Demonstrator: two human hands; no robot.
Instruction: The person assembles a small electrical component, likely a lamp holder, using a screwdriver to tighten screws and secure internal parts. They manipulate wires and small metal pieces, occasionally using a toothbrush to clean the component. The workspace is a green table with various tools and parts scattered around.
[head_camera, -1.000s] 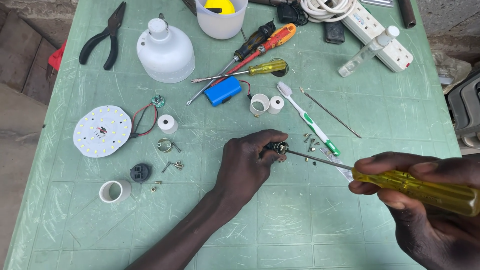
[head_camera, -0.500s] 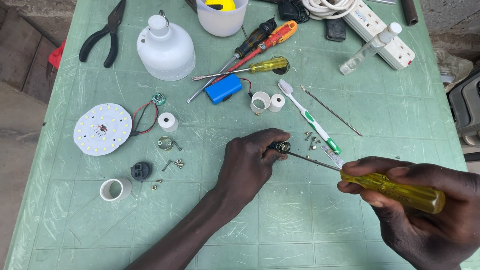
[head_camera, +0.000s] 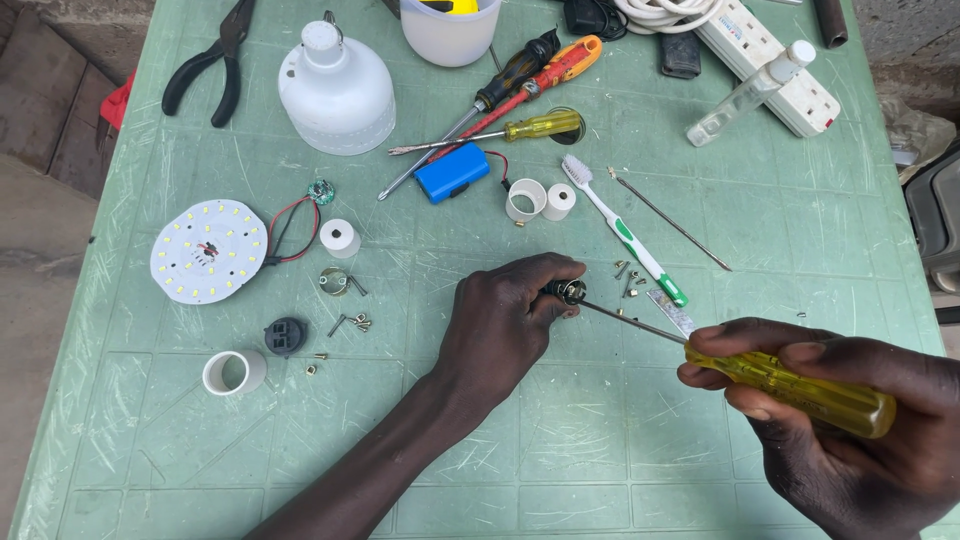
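Between both hands, low over the green table (head_camera: 300, 470), a screwdriver meets a small dark part.

Nearest, the right hand (head_camera: 850, 440) has its fingers curled tight around the clear yellow handle of the screwdriver (head_camera: 790, 390), whose thin steel shaft slants up and left to the left fingertips. The left hand (head_camera: 505, 320) lies knuckles up, its thumb and forefinger pinched shut on the small part (head_camera: 570, 291), a dark round piece with a shiny metal end that touches the screwdriver tip. Just beyond those fingertips lie loose screws (head_camera: 628, 275) and a green and white toothbrush (head_camera: 625, 232). Farther off sit two white rings (head_camera: 540, 200), a blue battery (head_camera: 452, 172), a round white light board (head_camera: 209, 250) and a white bulb shell (head_camera: 336, 92).
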